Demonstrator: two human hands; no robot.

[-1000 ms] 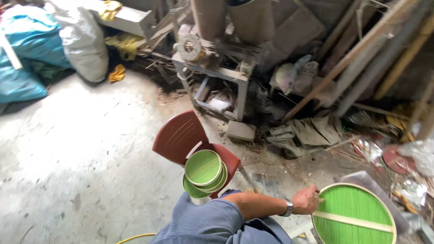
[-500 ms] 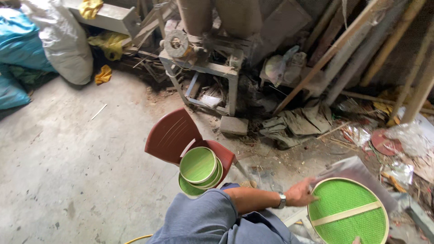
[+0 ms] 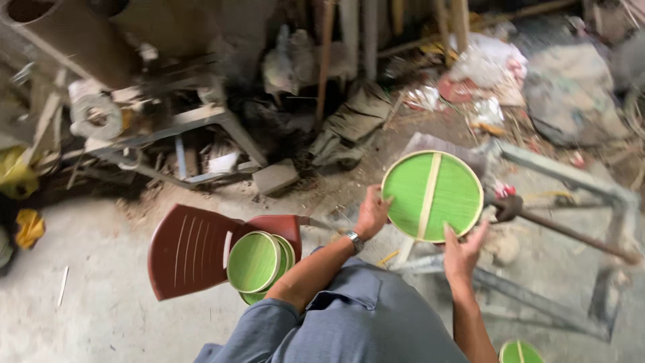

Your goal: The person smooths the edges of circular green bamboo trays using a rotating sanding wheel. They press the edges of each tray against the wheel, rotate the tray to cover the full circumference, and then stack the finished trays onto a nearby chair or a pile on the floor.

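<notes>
I hold a round green woven tray (image 3: 432,195) with a pale rim and a pale strip across its middle. My left hand (image 3: 371,212), with a wristwatch, grips its left edge. My right hand (image 3: 462,252) holds its lower edge. The tray sits tilted above the dusty floor in front of me. To my left, a stack of similar green trays (image 3: 259,262) rests on the seat of a dark red plastic chair (image 3: 188,249). Part of another green tray (image 3: 521,352) shows at the bottom edge.
An old machine on a metal frame (image 3: 101,114) stands at the left rear beside a concrete block (image 3: 275,178). A grey metal frame (image 3: 571,178) and a rod lie at the right. Planks, sacks and rubbish pile up along the back. Yellow rags (image 3: 27,228) lie far left.
The view has swung to the right. The tray has come up from the lower right toward the middle, and my right hand has joined my left on it.
</notes>
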